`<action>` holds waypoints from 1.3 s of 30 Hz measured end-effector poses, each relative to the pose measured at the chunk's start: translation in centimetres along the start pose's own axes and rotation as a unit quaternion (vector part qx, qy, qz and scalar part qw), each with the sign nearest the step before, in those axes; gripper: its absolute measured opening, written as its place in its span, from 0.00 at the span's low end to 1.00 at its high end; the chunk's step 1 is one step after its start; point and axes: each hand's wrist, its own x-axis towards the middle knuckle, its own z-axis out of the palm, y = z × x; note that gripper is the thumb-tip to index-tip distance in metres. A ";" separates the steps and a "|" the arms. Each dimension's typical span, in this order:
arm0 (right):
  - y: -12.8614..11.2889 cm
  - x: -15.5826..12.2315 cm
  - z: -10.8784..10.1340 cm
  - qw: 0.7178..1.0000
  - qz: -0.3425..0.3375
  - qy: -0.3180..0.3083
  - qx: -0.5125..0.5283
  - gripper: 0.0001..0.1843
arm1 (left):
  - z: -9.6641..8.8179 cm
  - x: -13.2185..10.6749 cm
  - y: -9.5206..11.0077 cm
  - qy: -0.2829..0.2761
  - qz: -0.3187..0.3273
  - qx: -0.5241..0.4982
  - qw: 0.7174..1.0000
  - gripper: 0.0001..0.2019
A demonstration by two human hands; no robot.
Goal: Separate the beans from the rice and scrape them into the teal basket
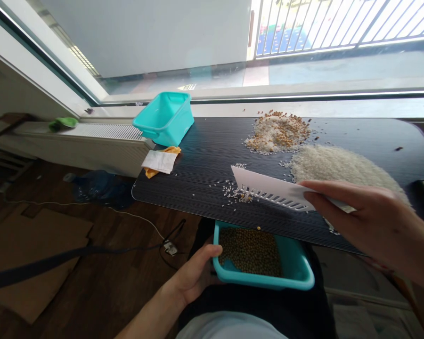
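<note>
My right hand (367, 221) grips a white slotted plastic scraper (272, 188), its slotted edge low over the dark table (198, 188). A few scattered rice grains (233, 194) lie by the scraper's far left end. Just past the hand spreads a large heap of white rice (342, 165). Behind it sits a smaller pile of rice mixed with yellowish grains (279, 132). Below the table edge, my left hand (194, 273) holds the left rim of a turquoise tub (297, 268), thumb on top. Small greenish-brown beans (250, 249) lie inside the tub.
Another turquoise tub (166, 117) stands at the table's back left corner. In front of it, a white folded tissue (159, 161) rests on a yellow cloth (151, 173). A window (144, 42) borders the back. Cables, a large blue bottle (99, 188) and cardboard (35, 254) are on the floor.
</note>
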 end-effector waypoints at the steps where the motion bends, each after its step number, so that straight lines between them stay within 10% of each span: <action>1: 0.0 0.0 0.1 1.000 -0.013 -0.008 -0.001 0.15 | 0.0 0.0 0.0 -0.001 0.001 -0.002 1.000 0.31; 28: -0.4 -3.5 -0.9 0.999 0.052 0.011 0.004 0.17 | 0.3 -0.2 0.3 -0.004 -0.002 0.006 1.000 0.27; 39: 0.2 -4.3 -1.7 0.995 -0.073 -0.051 0.055 0.09 | 0.1 -0.3 0.2 -0.012 -0.003 0.007 1.000 0.32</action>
